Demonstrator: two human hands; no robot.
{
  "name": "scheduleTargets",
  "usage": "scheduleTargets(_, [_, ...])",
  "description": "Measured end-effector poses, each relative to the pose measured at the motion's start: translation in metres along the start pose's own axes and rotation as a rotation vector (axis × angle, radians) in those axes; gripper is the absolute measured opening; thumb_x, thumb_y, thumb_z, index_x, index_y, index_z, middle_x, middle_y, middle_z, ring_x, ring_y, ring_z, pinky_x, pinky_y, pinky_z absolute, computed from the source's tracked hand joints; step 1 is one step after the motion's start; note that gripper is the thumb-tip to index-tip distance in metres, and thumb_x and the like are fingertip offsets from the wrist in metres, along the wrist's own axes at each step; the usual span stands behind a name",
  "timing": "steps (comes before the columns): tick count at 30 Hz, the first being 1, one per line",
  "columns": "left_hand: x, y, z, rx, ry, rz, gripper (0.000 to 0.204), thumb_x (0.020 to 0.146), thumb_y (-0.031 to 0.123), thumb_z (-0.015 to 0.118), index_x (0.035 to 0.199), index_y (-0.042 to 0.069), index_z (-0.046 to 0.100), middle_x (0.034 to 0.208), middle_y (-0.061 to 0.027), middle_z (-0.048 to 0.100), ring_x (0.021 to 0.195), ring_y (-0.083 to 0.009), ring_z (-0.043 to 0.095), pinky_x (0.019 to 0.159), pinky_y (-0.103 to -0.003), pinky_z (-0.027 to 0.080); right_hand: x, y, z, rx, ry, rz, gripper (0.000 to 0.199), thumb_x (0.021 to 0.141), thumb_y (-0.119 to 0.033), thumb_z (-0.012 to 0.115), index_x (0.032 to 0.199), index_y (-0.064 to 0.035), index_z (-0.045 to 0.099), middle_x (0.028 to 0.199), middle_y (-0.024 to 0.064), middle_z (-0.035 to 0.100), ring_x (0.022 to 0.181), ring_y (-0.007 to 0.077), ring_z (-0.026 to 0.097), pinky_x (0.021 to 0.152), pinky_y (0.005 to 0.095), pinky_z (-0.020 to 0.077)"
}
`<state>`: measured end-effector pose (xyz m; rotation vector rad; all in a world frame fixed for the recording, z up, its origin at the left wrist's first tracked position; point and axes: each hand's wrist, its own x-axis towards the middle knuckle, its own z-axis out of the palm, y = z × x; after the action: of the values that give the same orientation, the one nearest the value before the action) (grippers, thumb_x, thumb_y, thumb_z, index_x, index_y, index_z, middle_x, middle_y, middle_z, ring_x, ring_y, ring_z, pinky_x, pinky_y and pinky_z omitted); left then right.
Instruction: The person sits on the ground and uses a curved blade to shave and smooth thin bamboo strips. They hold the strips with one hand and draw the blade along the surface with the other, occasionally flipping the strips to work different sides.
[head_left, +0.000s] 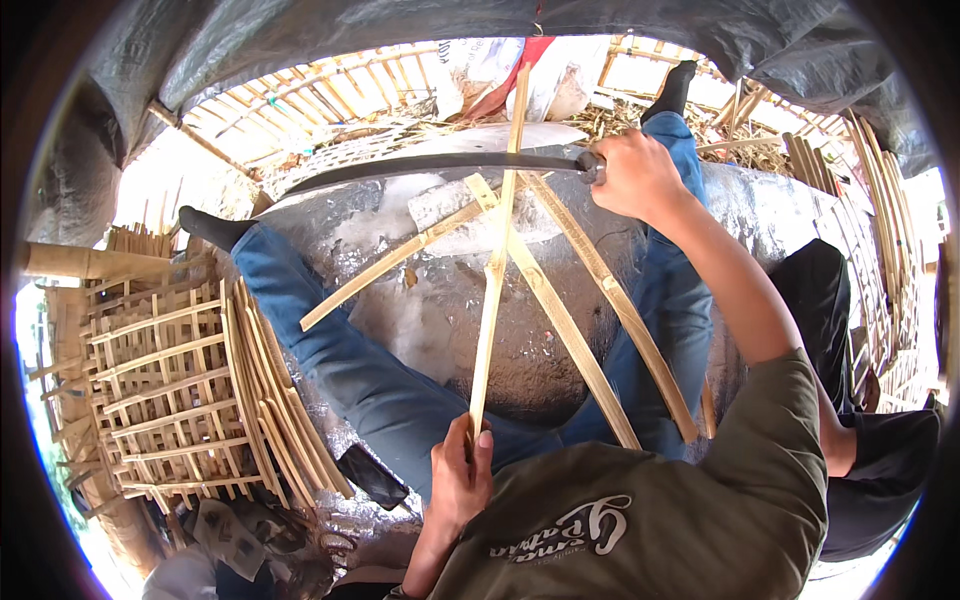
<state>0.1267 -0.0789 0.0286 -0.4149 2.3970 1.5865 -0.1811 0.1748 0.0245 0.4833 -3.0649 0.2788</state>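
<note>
Down near my lap, my left hand (461, 470) is closed around the near end of a long bamboo strip (493, 290) that points away from me. My right hand (638, 176), reaching far and to the right, grips the handle of a machete (420, 167). Its long dark blade lies crosswise to the left and crosses the far part of the held strip; whether the edge bites into it I cannot tell. More bamboo strips lie between my spread legs: a short one (385, 265) slants left, and two longer ones (568, 333) (612, 290) slant right toward my thigh.
A lattice of bamboo (165, 405) and a bundle of strips (275, 390) stand at left, with a black phone (372, 477) nearby. Another person's dark-clothed knee (815, 300) is close on my right. Bamboo shavings (620, 118) and sacks (480, 75) lie ahead.
</note>
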Motion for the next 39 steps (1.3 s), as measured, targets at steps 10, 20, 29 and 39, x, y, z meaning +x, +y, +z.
scheduleTargets(10, [0.001, 0.007, -0.005, -0.010, 0.005, 0.012, 0.021, 0.103, 0.017, 0.054, 0.109, -0.003, 0.057, 0.058, -0.0045, 0.048, 0.049, -0.0094, 0.042, 0.048, -0.030, 0.033, 0.033, -0.003, -0.009, -0.020, 0.039, -0.013, 0.035, 0.070, -0.017, 0.066, 0.102, -0.0078, 0.076, 0.095, 0.0199, 0.072, 0.092, 0.0373, 0.070, 0.086, 0.0448, 0.0573])
scheduleTargets(20, [-0.015, 0.004, -0.006, -0.040, 0.008, -0.024, 0.038, 0.104, 0.037, 0.053, 0.107, -0.001, 0.058, 0.057, 0.0030, 0.038, 0.054, -0.0062, 0.033, 0.050, -0.030, 0.024, 0.062, 0.025, -0.015, -0.102, 0.112, 0.094, 0.041, 0.074, -0.022, 0.068, 0.112, -0.0084, 0.074, 0.105, 0.0233, 0.071, 0.098, 0.0388, 0.070, 0.090, 0.0454, 0.0570])
scheduleTargets(29, [-0.016, 0.005, -0.003, -0.052, 0.013, -0.048, 0.036, 0.104, 0.035, 0.052, 0.108, 0.000, 0.059, 0.057, 0.0027, 0.040, 0.054, -0.0061, 0.035, 0.050, -0.030, 0.025, 0.084, 0.031, -0.006, -0.097, 0.105, 0.094, 0.041, 0.073, -0.021, 0.064, 0.111, -0.0084, 0.074, 0.100, 0.0238, 0.072, 0.096, 0.0392, 0.070, 0.090, 0.0452, 0.0569])
scheduleTargets(39, [-0.014, -0.014, -0.008, -0.202, 0.072, -0.134, 0.045, 0.108, 0.038, 0.043, 0.117, -0.002, 0.061, 0.054, 0.0032, 0.037, 0.052, -0.0053, 0.035, 0.049, -0.029, 0.025, 0.119, 0.054, 0.032, -0.063, -0.058, 0.339, 0.039, 0.079, -0.024, 0.063, 0.113, -0.0055, 0.069, 0.112, 0.0202, 0.072, 0.106, 0.0347, 0.070, 0.092, 0.0455, 0.0559])
